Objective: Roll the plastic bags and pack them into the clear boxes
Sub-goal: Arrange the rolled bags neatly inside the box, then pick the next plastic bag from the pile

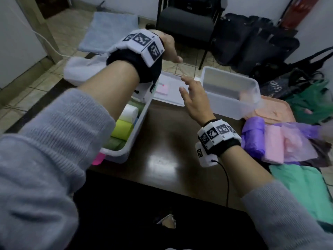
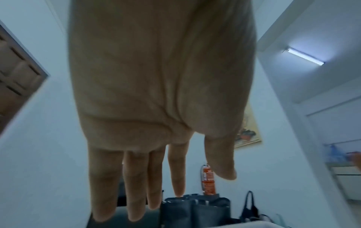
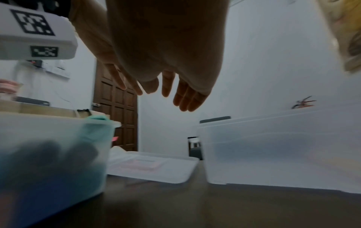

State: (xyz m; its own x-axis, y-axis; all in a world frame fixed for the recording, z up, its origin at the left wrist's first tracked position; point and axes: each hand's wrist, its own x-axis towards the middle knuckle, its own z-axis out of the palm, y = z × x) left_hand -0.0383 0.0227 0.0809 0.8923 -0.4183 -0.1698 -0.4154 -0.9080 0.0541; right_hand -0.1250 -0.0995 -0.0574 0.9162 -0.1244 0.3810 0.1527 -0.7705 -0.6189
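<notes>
Hovering with straight, empty fingers, the left hand (image 1: 169,49) and right hand (image 1: 195,98) flank the flat translucent plastic lid (image 1: 169,91) at the dark counter's (image 1: 162,141) far edge.

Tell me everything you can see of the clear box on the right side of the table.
The right clear box is a rectangular tub of frosted translucent plastic with rounded corners and a rolled rim. It has no lid on and stands upright on the dark table, its near edge over a peach-coloured lid. It looks nearly empty; something pinkish shows blurred at one corner. Neither hand touches it; the right hand hovers just left of it.
</notes>
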